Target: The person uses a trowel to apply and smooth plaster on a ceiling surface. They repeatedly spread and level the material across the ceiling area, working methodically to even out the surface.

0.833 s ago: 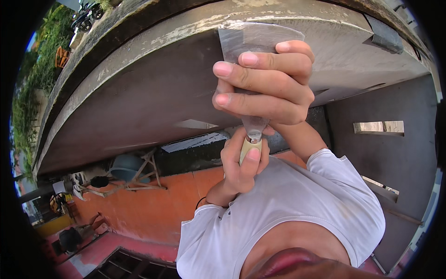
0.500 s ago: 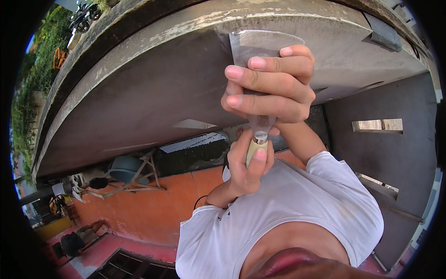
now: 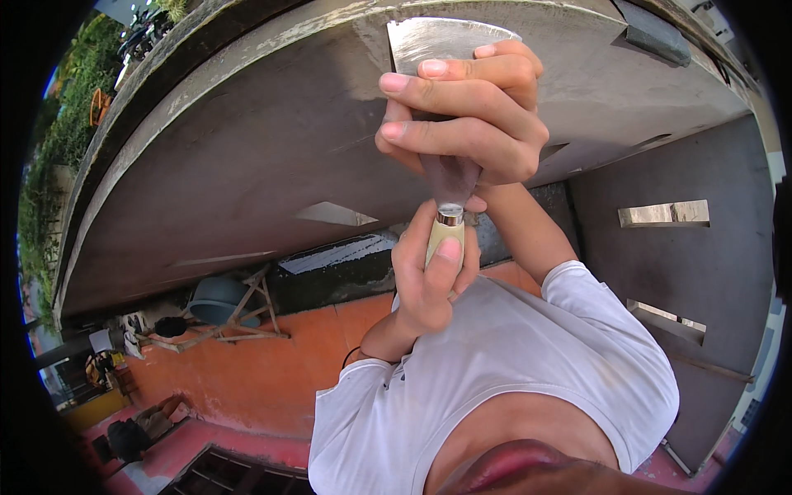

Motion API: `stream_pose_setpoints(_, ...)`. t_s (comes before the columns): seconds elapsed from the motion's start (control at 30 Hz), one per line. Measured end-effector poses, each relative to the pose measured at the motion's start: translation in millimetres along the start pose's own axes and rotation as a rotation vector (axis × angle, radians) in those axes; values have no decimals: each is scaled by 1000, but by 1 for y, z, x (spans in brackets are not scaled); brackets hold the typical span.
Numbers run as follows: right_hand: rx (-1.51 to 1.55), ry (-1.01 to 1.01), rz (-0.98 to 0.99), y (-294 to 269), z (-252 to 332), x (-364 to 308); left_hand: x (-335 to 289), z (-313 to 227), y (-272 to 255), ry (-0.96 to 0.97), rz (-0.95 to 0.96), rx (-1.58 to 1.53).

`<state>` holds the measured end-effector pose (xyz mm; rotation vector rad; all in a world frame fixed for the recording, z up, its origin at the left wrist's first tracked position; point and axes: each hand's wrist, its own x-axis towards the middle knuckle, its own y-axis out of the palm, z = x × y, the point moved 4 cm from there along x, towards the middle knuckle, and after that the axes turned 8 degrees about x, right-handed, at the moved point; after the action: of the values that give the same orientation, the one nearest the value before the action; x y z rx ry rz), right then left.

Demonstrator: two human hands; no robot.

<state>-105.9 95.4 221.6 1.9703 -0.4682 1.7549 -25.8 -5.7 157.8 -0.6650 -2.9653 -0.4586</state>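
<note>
A scraper (image 3: 450, 43) with a wide metal blade and a pale handle is held up in front of me. My left hand (image 3: 429, 276) is closed around the handle, its thumb lying along the side just below the metal collar. Higher up, my right hand (image 3: 474, 115) grips the blade, its fingers bent across the front and covering much of the metal. The blade's broad edge points toward the top of a grey plastered wall (image 3: 247, 157). Whether that edge touches the wall I cannot tell.
A blue-grey basin (image 3: 219, 301) sits by a wooden trestle (image 3: 256, 305) on the orange floor (image 3: 330, 330). At the right stands a grey wall (image 3: 660, 173) with slot openings. A person (image 3: 132, 437) is at the lower left. Dark material (image 3: 656, 33) lies over the wall's rim.
Both hands and the scraper have moved upward and slightly left, the blade closer to the wall's top edge. Both grips look the same.
</note>
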Motion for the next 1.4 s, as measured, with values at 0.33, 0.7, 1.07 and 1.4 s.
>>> stream_pose_setpoints(0.33,4,-48,-8,3,0,0,4,1,-2,21,-26,-124)
stream_pose_setpoints(0.7,64,-13,61,6,4,-4,-2,3,-3,15,-63,-150)
stream_pose_setpoints(1.07,157,23,-92,23,-13,8,19,-22,-8,68,-47,-104)
stream_pose_setpoints(1.4,162,-75,892,-18,-35,41,29,-31,3,141,-3,-127)
